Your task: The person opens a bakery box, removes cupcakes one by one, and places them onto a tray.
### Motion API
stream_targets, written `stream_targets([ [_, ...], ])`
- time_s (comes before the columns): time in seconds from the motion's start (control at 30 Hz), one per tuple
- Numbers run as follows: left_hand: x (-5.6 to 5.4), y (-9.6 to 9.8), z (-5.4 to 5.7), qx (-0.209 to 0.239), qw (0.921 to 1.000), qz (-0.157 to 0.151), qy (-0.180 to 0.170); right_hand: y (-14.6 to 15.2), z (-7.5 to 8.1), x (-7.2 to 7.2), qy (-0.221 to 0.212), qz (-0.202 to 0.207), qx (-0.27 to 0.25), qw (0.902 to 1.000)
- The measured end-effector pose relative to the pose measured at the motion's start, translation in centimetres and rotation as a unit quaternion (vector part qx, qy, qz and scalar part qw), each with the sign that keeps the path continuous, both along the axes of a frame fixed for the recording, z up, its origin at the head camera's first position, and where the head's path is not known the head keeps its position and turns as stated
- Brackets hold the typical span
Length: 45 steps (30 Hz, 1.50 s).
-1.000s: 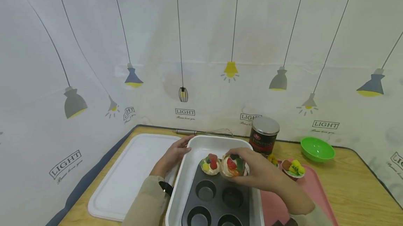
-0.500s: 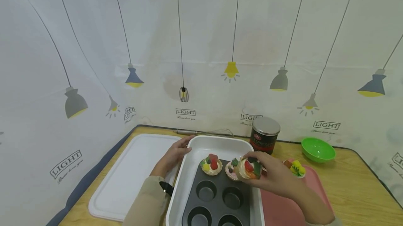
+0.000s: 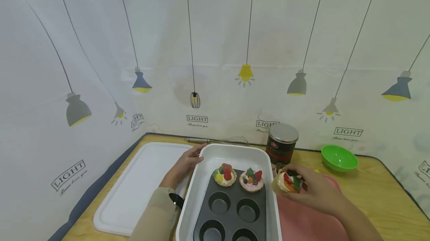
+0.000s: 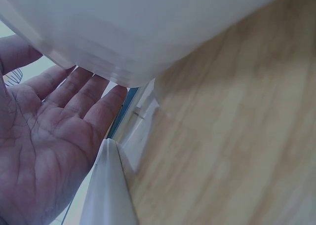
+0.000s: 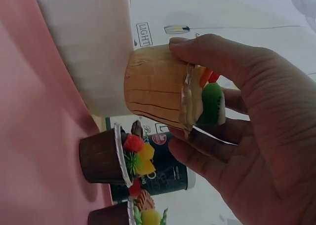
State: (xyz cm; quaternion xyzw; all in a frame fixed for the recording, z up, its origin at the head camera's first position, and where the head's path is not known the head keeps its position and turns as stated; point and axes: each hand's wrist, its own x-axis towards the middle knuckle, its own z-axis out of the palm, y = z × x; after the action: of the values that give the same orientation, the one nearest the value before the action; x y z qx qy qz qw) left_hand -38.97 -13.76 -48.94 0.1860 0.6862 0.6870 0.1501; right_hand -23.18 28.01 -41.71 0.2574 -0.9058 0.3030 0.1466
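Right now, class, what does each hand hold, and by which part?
The right hand grips a cupcake by its frosted top rim. The left hand holds nothing; it rests open against the white tray.

A pink tray [image 3: 302, 222] is lying to the right of a white dish [image 3: 231, 153] holding a dark grey muffin tin [image 3: 231, 215]. The held cupcake [image 5: 163, 94] is showing a tan wrapper with green and red toppings. A bright green bowl [image 3: 338, 157] is sitting far right; the backdrop [image 3: 215, 47] is showing grey and yellow lamps.
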Motion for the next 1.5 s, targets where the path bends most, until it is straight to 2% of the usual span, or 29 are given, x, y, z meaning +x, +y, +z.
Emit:
stream_targets([
  [0.23,-0.3,-0.1,-0.3,0.008,0.9999,0.001,-0.007,1.0,0.0,-0.1,-0.049,-0.019,0.039,0.9979],
  [0.5,-0.6,-0.2,-0.4,0.004,1.0000,-0.001,-0.004,1.3,-0.2,-0.7,-0.124,0.015,0.028,0.9918],
  [0.8,-0.5,-0.3,-0.5,0.003,1.0000,-0.004,0.000,1.3,-1.1,-0.9,-0.125,0.025,0.023,0.9916],
  [1.5,-0.5,0.0,-0.4,-0.006,1.0000,-0.005,-0.002,1.7,-1.8,-1.0,-0.123,0.035,0.044,0.9908],
])
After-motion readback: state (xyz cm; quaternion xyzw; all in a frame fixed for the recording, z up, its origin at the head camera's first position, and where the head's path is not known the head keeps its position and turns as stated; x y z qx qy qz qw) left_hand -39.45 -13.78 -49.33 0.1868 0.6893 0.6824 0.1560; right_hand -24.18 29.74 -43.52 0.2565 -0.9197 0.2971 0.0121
